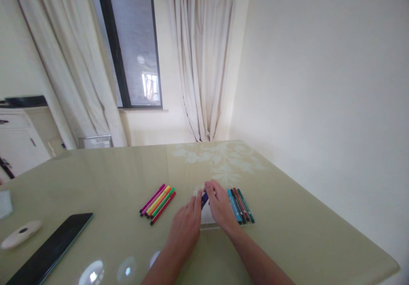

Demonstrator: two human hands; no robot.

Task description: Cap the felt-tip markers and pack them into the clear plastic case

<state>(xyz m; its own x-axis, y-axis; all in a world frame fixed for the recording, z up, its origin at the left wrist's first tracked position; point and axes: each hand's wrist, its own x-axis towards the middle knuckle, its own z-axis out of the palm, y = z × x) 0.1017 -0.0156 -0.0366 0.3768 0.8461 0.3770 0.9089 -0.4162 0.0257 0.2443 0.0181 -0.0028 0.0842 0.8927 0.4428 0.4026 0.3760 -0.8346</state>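
Glossy table (pixel 121 170): our right hand (pixel 221 206) pinches a dark-blue marker (pixel 205 198), our left hand (pixel 188 217) close beside, grip unclear, over the clear tray (pixel 208 219), where we'd best keep it parallel to the marker row (pixel 242 205).

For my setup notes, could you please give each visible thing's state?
Left hand: at blue pen, grip unclear
Right hand: at blue pen, grip unclear
Blue pen: between both hands
Case: part-filled
Pens inside: side by side
Loose pens: lying together
Tablet: screen dark
Curtains: pulled aside
Window: looks shut
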